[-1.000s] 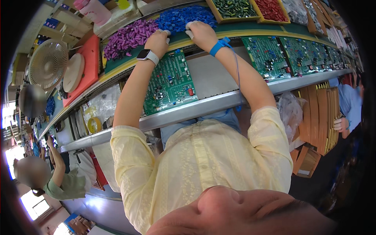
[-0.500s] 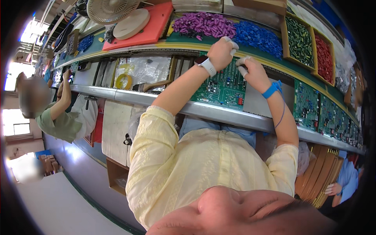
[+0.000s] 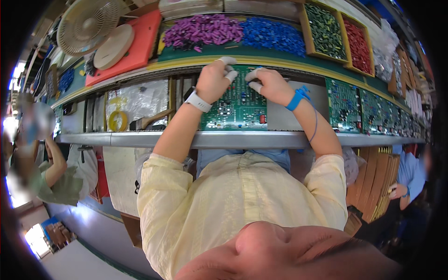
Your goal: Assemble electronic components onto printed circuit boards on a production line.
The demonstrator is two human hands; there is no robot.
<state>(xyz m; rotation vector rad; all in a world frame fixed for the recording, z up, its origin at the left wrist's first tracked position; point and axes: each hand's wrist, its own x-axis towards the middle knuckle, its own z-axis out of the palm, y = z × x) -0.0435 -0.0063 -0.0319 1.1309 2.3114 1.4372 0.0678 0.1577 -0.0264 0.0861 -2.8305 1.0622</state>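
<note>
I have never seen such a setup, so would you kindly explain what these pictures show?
There is no robot: these are a person's left hand and right hand, with pale fingertip covers. Every picture comes from a wide camera on that person's head, looking down, so straight edges bend. Both hands are over a green circuit board; more boards lie to the right. Beyond them are purple parts, blue parts, green parts and red parts. Whether either hand grips anything small is too hard to tell.

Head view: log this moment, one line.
left hand: over green circuit board; right hand: over same board; grips: unclear; beyond: purple components, blue components
</note>
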